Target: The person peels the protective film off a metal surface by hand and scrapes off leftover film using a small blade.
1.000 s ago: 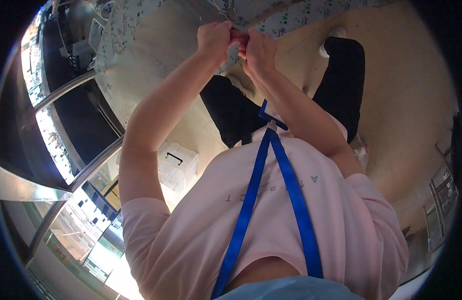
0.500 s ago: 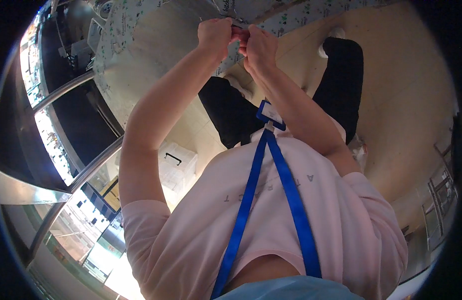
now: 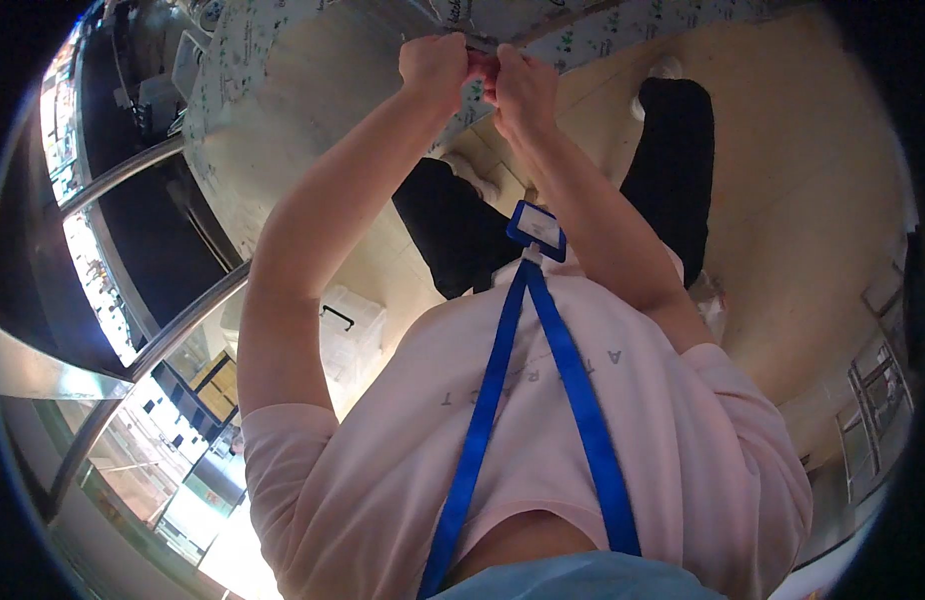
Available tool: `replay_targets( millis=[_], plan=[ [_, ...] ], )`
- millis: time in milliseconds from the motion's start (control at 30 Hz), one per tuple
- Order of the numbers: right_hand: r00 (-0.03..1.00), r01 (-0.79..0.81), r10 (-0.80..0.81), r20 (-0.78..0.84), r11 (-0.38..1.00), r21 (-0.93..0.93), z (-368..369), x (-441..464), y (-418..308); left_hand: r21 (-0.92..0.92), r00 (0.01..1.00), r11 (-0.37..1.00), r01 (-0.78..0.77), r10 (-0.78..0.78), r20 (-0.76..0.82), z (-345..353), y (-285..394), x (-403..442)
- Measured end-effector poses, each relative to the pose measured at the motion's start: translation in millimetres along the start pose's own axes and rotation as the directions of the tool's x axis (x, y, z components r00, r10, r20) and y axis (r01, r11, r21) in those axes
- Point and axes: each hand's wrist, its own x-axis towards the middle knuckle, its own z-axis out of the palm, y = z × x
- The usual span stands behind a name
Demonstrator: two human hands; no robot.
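My left hand (image 3: 435,72) and my right hand (image 3: 526,88) are close together at the top of the view, fingers curled in. A thin dark piece shows between them; what they grip is too small and hidden to name. Just beyond them is a grey surface covered in printed film (image 3: 283,90), with dark and green markings. Below my hands, a badge in a blue holder (image 3: 538,232) hangs from a blue lanyard (image 3: 587,400) over my pale pink shirt (image 3: 423,420).
A clear plastic box (image 3: 351,335) with a black handle stands on the tan floor (image 3: 793,200). Metal rails (image 3: 188,325) run along the left side. At the right edge is a metal rack (image 3: 868,420). My black-trousered legs (image 3: 673,160) are spread below the surface.
Both hands stay together and have shifted slightly up in view. The badge has swung left and turned so more of its face shows. My right leg appears slightly further left.
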Motion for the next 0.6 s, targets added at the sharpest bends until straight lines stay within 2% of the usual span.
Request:
replay_targets(
  millis=[33,133,233,267,333,433,533,600],
  plan=[
    [1.0,-0.006,0.006,0.012,1.0,-0.005,0.0,2.2,-0.4,0.013,1.0,1.0,0.002,-0.001,-0.003,0.4,0.1,1.4],
    [1.0,-0.004,0.005,0.027,0.999,-0.034,-1.9,5.0,-2.8,0.224,0.997,0.973,-0.053,0.063,-0.038,-1.3,-0.5,1.8],
    [0.992,0.047,-0.042,0.122,0.998,-0.035,-7.2,2.0,-2.3,-0.159,0.993,0.986,0.058,-0.041,0.107,-6.8,5.1,-8.8],
    [0.984,0.07,-0.065,0.168,0.997,-0.03,-8.4,0.5,-2.5,-0.17,0.994,0.984,0.062,-0.046,0.098,-9.7,4.4,-11.7],
    [0.984,-0.004,0.005,0.177,1.0,-0.007,-6.3,-13.2,-1.6,-0.191,0.995,0.979,0.07,-0.054,0.084,-17.4,3.4,-14.3],
    [0.981,-0.124,0.116,0.157,0.991,0.043,-2.4,-21.7,6.5,0.031,0.996,0.997,0.072,-0.074,0.059,-37.1,-2.5,-17.5],
    [0.975,-0.186,0.174,0.135,0.979,0.088,3.3,-18.8,15.8,0.139,0.995,0.989,0.054,-0.065,0.078,-46.7,-9.2,-7.7],
    [0.978,-0.186,0.173,0.116,0.977,0.106,5.2,-13.6,16.2,0.069,0.994,0.996,0.059,-0.065,0.088,-40.9,-4.6,-7.9]
  ],
)
